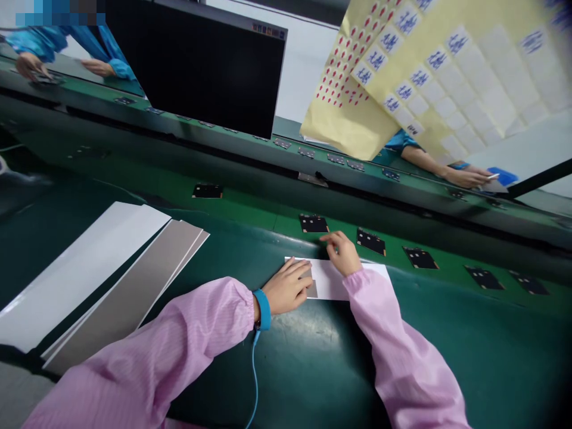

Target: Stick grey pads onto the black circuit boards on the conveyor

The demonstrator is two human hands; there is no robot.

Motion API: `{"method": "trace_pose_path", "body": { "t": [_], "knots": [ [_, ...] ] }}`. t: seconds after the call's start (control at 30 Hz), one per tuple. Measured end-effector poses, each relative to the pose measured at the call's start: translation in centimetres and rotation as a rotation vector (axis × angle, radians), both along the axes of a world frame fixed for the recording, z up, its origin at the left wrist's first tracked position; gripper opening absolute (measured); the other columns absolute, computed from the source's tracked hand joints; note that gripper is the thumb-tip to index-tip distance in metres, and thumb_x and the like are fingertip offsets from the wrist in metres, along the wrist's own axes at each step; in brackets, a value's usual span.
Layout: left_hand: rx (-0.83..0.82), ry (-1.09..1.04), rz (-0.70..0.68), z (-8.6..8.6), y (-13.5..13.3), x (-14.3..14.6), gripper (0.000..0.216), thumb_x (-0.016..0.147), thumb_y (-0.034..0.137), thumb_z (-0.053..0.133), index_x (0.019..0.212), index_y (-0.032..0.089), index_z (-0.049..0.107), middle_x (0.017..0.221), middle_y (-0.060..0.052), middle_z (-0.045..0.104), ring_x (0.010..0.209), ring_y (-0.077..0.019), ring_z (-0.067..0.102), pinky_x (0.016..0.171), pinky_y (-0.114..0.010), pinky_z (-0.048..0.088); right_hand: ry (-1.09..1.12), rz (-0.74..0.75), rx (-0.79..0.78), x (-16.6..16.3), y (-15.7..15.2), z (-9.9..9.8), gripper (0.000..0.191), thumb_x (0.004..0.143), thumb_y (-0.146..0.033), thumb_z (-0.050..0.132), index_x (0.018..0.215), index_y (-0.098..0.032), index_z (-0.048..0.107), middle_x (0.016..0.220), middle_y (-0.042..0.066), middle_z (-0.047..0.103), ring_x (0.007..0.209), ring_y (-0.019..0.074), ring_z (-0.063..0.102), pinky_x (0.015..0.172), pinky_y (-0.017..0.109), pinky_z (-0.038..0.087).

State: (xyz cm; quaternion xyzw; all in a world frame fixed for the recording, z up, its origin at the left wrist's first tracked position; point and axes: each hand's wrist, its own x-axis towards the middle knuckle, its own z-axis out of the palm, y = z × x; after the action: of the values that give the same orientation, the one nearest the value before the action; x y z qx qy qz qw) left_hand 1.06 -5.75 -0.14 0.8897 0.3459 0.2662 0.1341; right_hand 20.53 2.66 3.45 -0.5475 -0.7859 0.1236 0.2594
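My left hand (288, 288) lies flat, fingers stretched, on a white strip sheet (330, 283). Beneath its fingers part of a grey-brown patch (313, 289) shows on the sheet's left end. Over the far edge of that sheet is my right hand (343, 253), its index finger stretched out to the left and nothing visible in it. The fingertip comes close to the near edge of a black circuit board (314, 224); whether it touches cannot be made out. A blue wrist strap (263, 310) with a cord circles my left wrist.
White and grey-brown strips (129, 286) lie on the green mat at left. More black boards (370, 241) line the green belt. A dark monitor (201, 65) and yellow label sheets (429, 77) hang ahead. Across the line, co-workers' hands (469, 177) are at work.
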Motion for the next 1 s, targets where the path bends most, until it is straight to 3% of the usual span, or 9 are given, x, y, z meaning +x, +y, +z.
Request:
{"method": "trace_pose_path", "body": {
  "t": [0.13,0.23,0.53,1.0],
  "knots": [
    [-0.018,-0.002,0.001,0.2,0.0,0.1,0.017,0.081,0.011,0.045,0.09,0.017,0.058,0.137,-0.01,0.043,0.132,-0.0224,0.032,0.113,-0.045,0.021,0.053,0.087,-0.187,0.4,-5.9,-1.0,0.015,0.078,-0.014,0.045,0.084,-0.017,0.058,0.077,0.004,0.054,0.064,0.0149,0.053,0.064,0.029,0.046],
    [-0.02,-0.003,0.003,0.2,0.0,0.2,0.018,0.081,0.01,0.044,0.091,0.017,0.058,0.137,-0.009,0.043,0.132,-0.0219,0.032,0.113,-0.045,0.021,0.064,0.127,-0.25,0.3,-7.8,-1.7,0.014,0.077,-0.014,0.047,0.088,-0.017,0.056,0.079,0.004,0.053,0.066,0.0147,0.053,0.064,0.029,0.046],
    [-0.019,0.007,0.006,0.1,0.0,0.3,0.017,0.081,0.01,0.044,0.089,0.017,0.058,0.137,-0.009,0.043,0.132,-0.0214,0.032,0.113,-0.044,0.021,0.064,0.136,-0.262,0.0,-7.4,-1.7,0.007,0.082,-0.019,0.048,0.081,-0.018,0.055,0.076,0.004,0.055,0.07,0.0166,0.054,0.068,0.031,0.045],
    [0.011,0.026,0.02,-0.2,-0.1,0.2,0.016,0.083,0.013,0.046,0.093,0.017,0.058,0.135,-0.009,0.045,0.132,-0.0219,0.032,0.114,-0.043,0.02,0.018,0.182,-0.207,-0.3,-7.6,-1.8,0.015,0.088,-0.023,0.039,0.078,-0.021,0.049,0.077,0.006,0.055,0.074,0.0193,0.055,0.069,0.032,0.046]
  ]
}}
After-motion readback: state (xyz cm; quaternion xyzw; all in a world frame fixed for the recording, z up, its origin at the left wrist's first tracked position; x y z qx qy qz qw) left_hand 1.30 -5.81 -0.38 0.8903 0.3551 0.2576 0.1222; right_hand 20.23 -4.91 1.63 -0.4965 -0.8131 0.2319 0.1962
